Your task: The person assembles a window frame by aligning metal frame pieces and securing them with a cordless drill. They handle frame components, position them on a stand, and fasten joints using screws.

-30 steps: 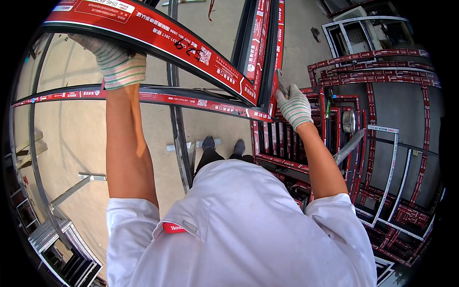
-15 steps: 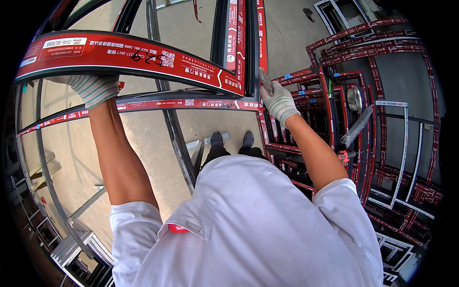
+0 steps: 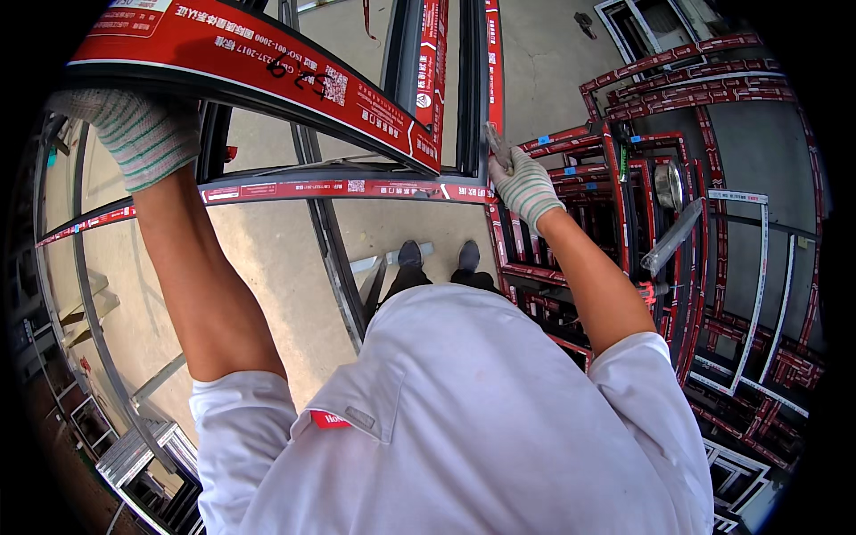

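A black window sash [image 3: 267, 71] with red protective film rises toward me at its left end, while its right end sits low at the corner of a larger red-filmed window frame [image 3: 294, 189]. My left hand [image 3: 147, 134], in a striped knit glove, grips the raised sash from below; its fingers are partly hidden behind the profile. At the frame's near right corner is my gloved right hand [image 3: 524, 185]. It is closed round a slim greyish, shiny piece [image 3: 497, 147] whose exact kind I cannot make out.
Red-filmed frames [image 3: 615, 196] stand stacked to the right, with a roll of tape [image 3: 667, 185] and a clear plastic strip [image 3: 670, 239] on them. Metal support rails [image 3: 332, 254] run beneath the work. More profiles [image 3: 147, 455] lie at lower left.
My left hand has moved up and left, lifting the sash's left end closer to me and tilting it more. My right hand stays by the frame corner, still holding the greyish piece.
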Action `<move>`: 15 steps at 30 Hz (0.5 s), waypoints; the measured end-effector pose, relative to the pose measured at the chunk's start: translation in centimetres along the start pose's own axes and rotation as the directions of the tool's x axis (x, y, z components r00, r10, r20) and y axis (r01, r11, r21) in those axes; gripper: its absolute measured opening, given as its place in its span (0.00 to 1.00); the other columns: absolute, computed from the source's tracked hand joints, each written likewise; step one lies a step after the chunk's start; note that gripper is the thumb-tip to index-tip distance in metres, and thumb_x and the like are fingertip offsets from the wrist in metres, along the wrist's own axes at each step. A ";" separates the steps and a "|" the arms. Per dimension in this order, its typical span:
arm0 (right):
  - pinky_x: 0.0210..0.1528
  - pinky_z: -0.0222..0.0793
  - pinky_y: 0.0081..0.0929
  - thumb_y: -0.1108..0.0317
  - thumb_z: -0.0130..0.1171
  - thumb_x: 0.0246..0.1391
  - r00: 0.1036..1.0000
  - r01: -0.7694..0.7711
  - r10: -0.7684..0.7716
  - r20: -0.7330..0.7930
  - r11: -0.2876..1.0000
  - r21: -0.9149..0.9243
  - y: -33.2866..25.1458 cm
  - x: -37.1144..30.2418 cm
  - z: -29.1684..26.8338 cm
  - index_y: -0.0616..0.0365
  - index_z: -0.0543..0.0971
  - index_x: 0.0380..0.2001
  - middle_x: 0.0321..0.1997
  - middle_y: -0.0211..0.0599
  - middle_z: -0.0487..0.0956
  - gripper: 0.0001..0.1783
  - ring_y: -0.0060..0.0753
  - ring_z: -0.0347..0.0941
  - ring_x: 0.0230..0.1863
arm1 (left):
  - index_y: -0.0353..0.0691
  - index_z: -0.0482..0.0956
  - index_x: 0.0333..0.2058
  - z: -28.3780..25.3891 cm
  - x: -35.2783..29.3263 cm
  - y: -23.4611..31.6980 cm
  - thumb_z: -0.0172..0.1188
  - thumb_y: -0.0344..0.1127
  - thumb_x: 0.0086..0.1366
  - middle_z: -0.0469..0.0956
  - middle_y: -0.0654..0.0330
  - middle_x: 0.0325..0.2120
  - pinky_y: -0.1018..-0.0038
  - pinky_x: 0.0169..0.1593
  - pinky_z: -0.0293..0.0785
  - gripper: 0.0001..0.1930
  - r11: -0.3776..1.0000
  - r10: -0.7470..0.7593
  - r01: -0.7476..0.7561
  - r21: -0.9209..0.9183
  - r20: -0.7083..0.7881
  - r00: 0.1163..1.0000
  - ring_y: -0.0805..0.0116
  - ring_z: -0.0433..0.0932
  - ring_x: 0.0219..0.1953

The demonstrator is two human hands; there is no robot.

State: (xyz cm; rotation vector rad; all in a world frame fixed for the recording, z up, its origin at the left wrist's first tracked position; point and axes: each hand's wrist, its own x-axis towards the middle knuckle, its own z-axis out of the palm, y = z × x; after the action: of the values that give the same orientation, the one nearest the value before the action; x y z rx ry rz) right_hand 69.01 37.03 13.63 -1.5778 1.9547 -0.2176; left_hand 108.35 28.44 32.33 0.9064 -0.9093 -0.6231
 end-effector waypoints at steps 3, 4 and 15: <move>0.54 0.74 0.44 0.50 0.57 0.64 1.000 -0.006 0.006 0.009 1.000 -0.021 -0.4 0.0 -0.1 0.62 0.78 0.46 0.44 0.56 0.84 0.23 0.57 0.80 0.50 | 0.50 0.72 0.61 0.5 0.1 0.6 0.42 0.82 0.63 0.81 0.59 0.51 0.55 0.63 0.75 0.45 0.999 -0.004 0.002 0.046 0.053 0.999 0.63 0.80 0.54; 0.54 0.74 0.44 0.50 0.57 0.64 1.000 0.003 -0.003 0.011 1.000 -0.023 -0.3 0.0 -0.1 0.62 0.78 0.46 0.44 0.56 0.84 0.23 0.57 0.80 0.50 | 0.50 0.72 0.61 0.6 0.3 0.8 0.42 0.82 0.63 0.81 0.59 0.51 0.55 0.63 0.75 0.44 0.998 -0.002 -0.002 0.060 0.069 0.998 0.63 0.80 0.54; 0.55 0.73 0.45 0.49 0.56 0.64 0.999 0.034 -0.035 0.032 0.999 0.032 0.5 0.6 0.3 0.61 0.78 0.47 0.44 0.57 0.84 0.24 0.58 0.80 0.50 | 0.50 0.73 0.60 1.7 1.1 1.9 0.44 0.80 0.63 0.81 0.59 0.50 0.56 0.62 0.75 0.43 0.984 0.025 -0.054 0.167 0.169 0.985 0.63 0.80 0.53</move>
State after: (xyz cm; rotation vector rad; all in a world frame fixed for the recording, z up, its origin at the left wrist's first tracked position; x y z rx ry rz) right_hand 68.64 36.72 12.96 -1.5859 1.8912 -0.2338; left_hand 107.57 27.82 34.92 0.9980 -1.1418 -0.5989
